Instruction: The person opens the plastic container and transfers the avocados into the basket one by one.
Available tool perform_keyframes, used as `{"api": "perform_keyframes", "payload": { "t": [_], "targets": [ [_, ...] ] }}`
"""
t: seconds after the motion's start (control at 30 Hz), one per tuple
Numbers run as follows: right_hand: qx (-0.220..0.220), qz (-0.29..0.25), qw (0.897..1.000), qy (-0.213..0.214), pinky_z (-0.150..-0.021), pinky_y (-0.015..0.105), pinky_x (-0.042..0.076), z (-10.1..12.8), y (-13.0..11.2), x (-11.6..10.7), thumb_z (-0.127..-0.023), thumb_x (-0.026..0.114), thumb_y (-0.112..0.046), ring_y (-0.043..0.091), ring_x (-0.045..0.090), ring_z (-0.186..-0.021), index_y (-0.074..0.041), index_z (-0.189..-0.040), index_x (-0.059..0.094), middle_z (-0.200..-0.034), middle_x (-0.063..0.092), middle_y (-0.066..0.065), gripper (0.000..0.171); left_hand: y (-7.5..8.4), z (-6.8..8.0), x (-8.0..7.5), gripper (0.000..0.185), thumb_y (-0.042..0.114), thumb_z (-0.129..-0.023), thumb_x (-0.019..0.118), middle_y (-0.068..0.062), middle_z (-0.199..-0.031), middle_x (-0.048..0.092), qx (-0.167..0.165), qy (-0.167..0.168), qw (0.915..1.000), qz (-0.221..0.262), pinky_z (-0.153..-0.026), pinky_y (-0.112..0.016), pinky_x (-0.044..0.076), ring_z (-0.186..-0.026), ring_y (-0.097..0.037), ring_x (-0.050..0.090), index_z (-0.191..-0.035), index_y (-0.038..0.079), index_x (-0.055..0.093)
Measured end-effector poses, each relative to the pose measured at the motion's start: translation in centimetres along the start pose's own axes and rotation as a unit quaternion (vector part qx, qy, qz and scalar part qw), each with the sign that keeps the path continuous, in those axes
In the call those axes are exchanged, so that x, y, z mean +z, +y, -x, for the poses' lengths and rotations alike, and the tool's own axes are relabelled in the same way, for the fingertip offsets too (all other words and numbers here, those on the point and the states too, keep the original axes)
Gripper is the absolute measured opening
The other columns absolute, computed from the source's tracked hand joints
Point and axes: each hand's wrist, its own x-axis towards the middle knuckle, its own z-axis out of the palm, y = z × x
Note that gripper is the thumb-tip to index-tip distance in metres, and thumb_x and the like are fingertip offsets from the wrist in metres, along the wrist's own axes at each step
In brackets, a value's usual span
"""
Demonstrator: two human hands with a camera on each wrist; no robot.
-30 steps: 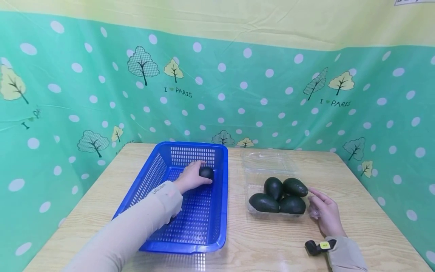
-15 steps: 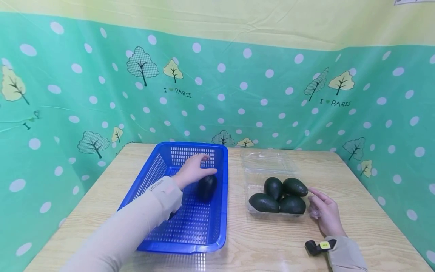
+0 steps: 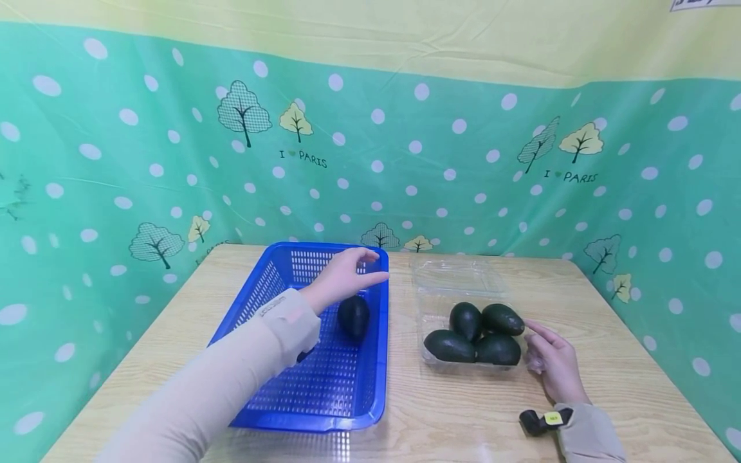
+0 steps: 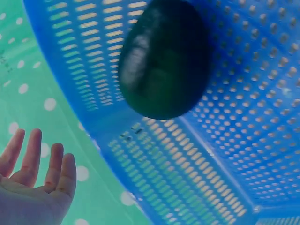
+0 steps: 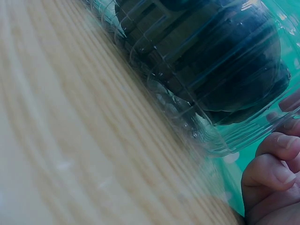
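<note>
In the head view my left hand is over the far right part of a blue plastic basket, its fingers apart with nothing between them. Below it a dark green avocado lies on the basket floor; the left wrist view has this avocado close up. To the right, an open clear plastic box holds several more avocados. My right hand holds the box's right side, index finger reaching to the nearest avocado. The right wrist view shows its other fingers curled beside the clear wall.
The box's clear lid lies folded back behind it. Both containers stand on a light wooden table. A green dotted curtain hangs along the back and sides. A black wrist camera is strapped below my right hand.
My left hand has let go of the avocado, which now lies in the basket. The hand has risen and moved right, toward the basket's rim. My right hand has kept its place.
</note>
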Motion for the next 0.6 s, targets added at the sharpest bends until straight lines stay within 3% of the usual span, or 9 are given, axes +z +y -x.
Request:
{"api": "perform_keyframes", "payload": {
  "t": [0.2,0.6],
  "targets": [
    [-0.003,0.0,1.0,-0.001,-0.044,0.017,0.034,0.0,0.1,0.0,-0.099,0.052,-0.005,0.001,0.042,-0.049,-0.033,-0.101,0.073,-0.061,0.046,-0.01,0.035,2.0,0.1,0.3,0.051,0.039,-0.091,0.07,-0.009,-0.132,0.062,0.021,-0.017,0.9996,-0.003,-0.098,-0.043,0.051,-0.124,-0.028,0.056,-0.132,0.011,0.059],
    [-0.005,-0.005,1.0,-0.004,-0.044,0.019,0.032,0.1,0.2,-0.1,-0.099,0.052,-0.005,0.001,0.042,-0.049,-0.032,-0.101,0.073,-0.061,0.046,-0.01,0.034,5.4,-0.1,1.4,0.05,0.04,-0.09,0.071,-0.006,-0.128,0.064,0.076,-0.07,0.9943,-0.025,-0.102,-0.041,0.048,-0.121,-0.024,0.057,-0.131,0.012,0.061]
  ]
}}
